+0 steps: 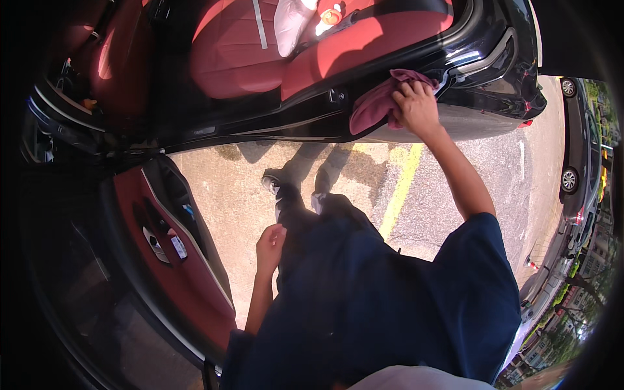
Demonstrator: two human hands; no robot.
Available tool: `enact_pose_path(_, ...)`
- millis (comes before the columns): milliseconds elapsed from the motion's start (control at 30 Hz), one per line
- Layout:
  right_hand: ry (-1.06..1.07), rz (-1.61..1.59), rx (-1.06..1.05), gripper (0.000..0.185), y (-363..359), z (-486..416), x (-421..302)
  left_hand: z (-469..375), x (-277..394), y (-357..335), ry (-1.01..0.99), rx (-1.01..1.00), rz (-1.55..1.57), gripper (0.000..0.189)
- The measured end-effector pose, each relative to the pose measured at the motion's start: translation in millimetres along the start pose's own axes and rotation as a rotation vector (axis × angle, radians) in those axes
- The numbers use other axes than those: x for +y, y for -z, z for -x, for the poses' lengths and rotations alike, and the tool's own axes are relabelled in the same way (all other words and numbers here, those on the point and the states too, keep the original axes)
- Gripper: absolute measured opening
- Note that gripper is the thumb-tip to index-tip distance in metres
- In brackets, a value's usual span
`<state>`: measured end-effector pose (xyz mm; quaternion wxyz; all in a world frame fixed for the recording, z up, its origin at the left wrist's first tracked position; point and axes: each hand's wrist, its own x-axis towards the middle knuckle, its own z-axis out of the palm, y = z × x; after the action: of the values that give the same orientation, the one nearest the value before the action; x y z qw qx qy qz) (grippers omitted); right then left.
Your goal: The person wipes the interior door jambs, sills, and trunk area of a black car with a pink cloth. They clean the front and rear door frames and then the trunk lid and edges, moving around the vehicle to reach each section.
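My right hand (418, 105) grips a dark pink cloth (374, 105) and presses it against the black rear door frame of a car, close to the door latch area. Part of the cloth hangs over the edge of the black door sill (273, 127). Beside my leg hangs my left hand (271, 246), its fingers loosely bent and nothing visible in them. The red rear seat (239, 73) lies just inside the doorway, partly in sunlight. On it are a pale cushion-like item (292, 24) and a small orange-and-white object (330, 18), too glaring to name.
To my left stands the opened car door (195, 278) with red trim, a handle and a switch panel (178, 244). Paved ground with a yellow painted line (402, 190) lies underfoot. Another parked car (580, 161) and a traffic cone (532, 263) are at the right.
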<state>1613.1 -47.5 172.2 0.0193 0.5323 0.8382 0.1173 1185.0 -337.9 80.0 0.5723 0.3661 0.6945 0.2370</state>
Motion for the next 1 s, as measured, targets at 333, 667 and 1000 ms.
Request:
enact_pose_path(333, 0.051, 0.010, -0.120, 0.040, -86.4, 1.7, -106.8, -52.8, -100.5, 2.2, -0.035, 0.165, -0.149, 0.032)
enact_pose_path(667, 0.429, -0.185, -0.309, 0.040, -386.0, -53.8, -334.5, -55.7, -218.1, -50.7, -0.062, -0.249, -0.888, 0.074)
enact_pose_path(1000, 0.231, 0.025, -0.298, 0.059, -191.2, -102.2, -212.3, -75.2, -166.8, -29.1, 0.149, -0.453, -0.737, 0.090)
